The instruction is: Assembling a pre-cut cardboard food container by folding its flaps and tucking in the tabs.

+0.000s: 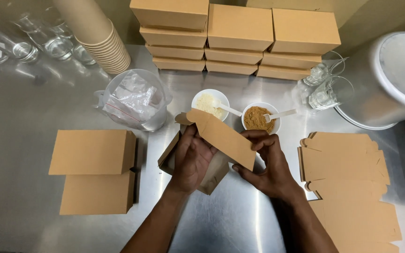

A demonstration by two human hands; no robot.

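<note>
Box (212, 145) held above the steel table (230, 220), half-folded, between both hands. Left hand (191, 161) wrapped around the box body from the near side, fingers closed on it. Right hand (268, 166) pinching the lid flap at its lower right end. Flap's long axis slanting from upper left to lower right. Just beyond: two bowls (210, 104), white and brown powder, each with a spoon. Flat blanks (348, 178) right, finished boxes (94, 171) left, nothing in between.
</note>
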